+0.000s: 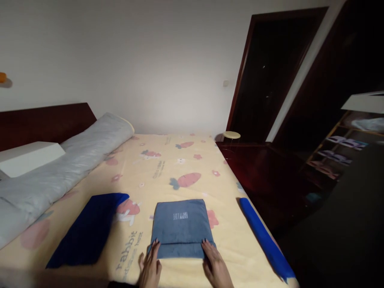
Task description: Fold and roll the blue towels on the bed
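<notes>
A blue-grey cloth (181,226) lies folded into a neat rectangle on the bed, with "HAPPY LIFE" printed upside down on it. A seam or fold edge runs across its near part. My left hand (151,266) rests its fingers on the cloth's near left corner. At the near right corner, my right hand (216,264) touches it with fingers stretched forward. Both hands are open, and neither grips the cloth. Left of it a dark blue cloth (90,232) is spread flat. To the right, a long, narrow bright blue fabric piece (264,236) lies along the bed's edge.
The bed sheet (186,160) is yellow with carrots and rabbits. A grey rolled quilt or bolster (75,154) and a white block-like object (31,156) lie by the dark headboard (45,118). Beyond the bed's right edge stand a round stool (231,135) and a shelf rack (339,148).
</notes>
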A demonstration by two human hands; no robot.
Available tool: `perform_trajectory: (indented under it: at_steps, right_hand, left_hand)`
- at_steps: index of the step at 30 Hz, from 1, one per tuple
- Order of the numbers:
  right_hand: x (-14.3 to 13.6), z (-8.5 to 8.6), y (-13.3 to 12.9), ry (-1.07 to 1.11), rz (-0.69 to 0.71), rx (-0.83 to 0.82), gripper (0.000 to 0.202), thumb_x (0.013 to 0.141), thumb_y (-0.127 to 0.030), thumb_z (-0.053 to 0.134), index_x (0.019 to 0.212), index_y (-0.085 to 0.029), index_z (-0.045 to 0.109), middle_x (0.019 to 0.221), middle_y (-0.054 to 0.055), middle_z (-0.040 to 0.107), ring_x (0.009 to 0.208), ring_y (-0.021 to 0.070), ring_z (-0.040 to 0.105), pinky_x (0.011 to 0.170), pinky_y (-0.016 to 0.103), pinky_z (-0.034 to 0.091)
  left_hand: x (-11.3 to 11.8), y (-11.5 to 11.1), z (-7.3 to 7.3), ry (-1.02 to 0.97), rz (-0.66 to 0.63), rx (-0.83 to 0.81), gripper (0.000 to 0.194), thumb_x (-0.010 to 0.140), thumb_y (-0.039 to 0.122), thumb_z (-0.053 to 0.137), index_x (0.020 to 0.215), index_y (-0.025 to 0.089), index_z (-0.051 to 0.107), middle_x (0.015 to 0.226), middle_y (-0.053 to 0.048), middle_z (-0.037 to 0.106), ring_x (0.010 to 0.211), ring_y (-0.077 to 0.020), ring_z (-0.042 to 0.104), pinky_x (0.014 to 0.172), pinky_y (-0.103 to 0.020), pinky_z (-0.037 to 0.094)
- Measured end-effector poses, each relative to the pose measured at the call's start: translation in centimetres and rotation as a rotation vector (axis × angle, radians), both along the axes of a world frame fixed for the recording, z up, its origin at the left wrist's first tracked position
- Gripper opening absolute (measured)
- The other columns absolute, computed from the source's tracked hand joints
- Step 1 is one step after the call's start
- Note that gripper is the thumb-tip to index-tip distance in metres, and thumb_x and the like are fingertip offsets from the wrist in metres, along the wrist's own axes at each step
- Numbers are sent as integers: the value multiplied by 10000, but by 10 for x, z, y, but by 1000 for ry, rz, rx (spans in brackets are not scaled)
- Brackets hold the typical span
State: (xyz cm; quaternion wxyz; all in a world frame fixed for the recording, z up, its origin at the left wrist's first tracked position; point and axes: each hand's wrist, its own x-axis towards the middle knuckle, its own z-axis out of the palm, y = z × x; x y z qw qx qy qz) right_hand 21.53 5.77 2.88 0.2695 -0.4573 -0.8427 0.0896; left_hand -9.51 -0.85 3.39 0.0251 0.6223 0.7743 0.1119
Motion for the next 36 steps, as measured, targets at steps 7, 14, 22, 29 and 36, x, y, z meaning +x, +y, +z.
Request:
perform_trajectory:
  at_steps: [7,14,22,29,36]
  right_hand:
    - [0,13,15,-26,-82,144,471,723,-51,476,1124,-221,656,1157,48,703,1107,226,616,988,391,425]
    - [-8,33,15,-21,-136,9,350,692,-53,459,917,-233,657,942,34,692,917,215,611,902,382,377]
    - [-9,64,6,-25,-245,-217,228,774,-145,404,768,-218,620,862,47,671,898,229,584,889,385,351]
    - [-18,50,5,-163,-453,-291,302,805,-139,398,940,-202,660,947,89,713,976,258,612,914,422,334]
    - [-4,14,12,48,-550,-91,246,771,-280,463,955,-267,625,955,91,694,939,306,615,832,464,387]
  left_hand:
    - [-8,10,24,11,-13,81,647,721,-28,360,1170,323,665,1360,0,615,1285,-184,512,1077,-436,335]
    - [-13,15,25,-66,19,20,604,679,-25,429,1099,325,687,1196,12,705,1176,-187,570,1014,-381,331]
    - [-9,1,23,-6,101,148,466,729,32,455,1014,318,688,1079,12,738,1076,-189,625,969,-358,362]
    - [3,9,55,-138,230,-90,346,743,72,449,891,282,681,1009,1,736,1111,-207,613,984,-379,352]
    - [8,26,71,-184,320,-214,359,779,53,411,937,229,681,1031,-66,723,1122,-226,599,941,-432,385]
